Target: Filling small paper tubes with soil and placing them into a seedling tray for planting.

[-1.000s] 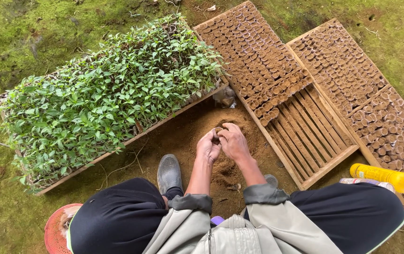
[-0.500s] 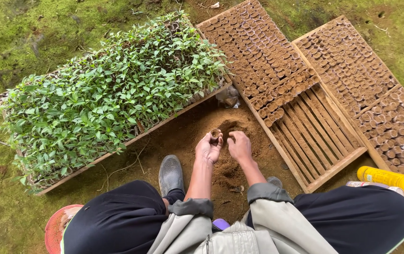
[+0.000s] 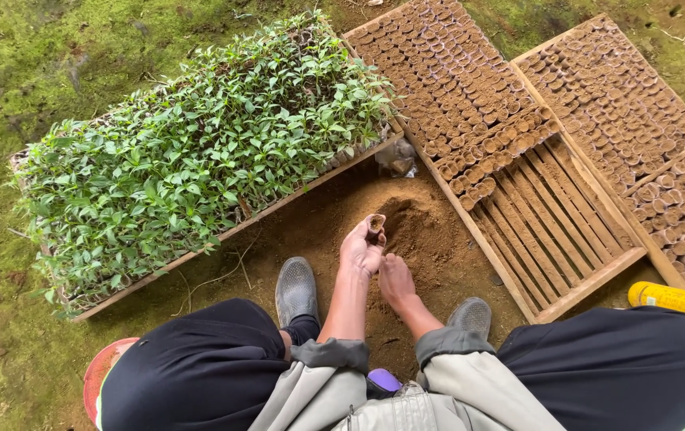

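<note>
Seen from the head camera looking down, the person squats over a heap of loose brown soil (image 3: 418,239) on the mossy ground (image 3: 7,96). The left hand (image 3: 362,249) is curled closed around a small soil-filled pot (image 3: 375,223), holding it mouth-up just above the near-left edge of the heap. The right hand (image 3: 395,281) sits just beside it, lower and nearer the body, fingers bent down toward the soil; whether it grips anything I cannot tell. To fill such a pot well, I would judge it best kept upright and steady over the heap — so spills fall back onto it — with soil pressed in firmly but not packed hard. The soil looks fine, dry and crumbly, with a scooped hollow in it. To the left lies a wooden tray of seedlings (image 3: 191,160), leafy, green and dense. To the right a slatted wooden tray (image 3: 518,215) is filled at its far end with rows of round brown pots, its near slats bare; a second tray (image 3: 622,120) further right is almost full. A yellow bottle (image 3: 678,300) lies at the right edge, and grey shoes (image 3: 297,289) frame the heap.
</note>
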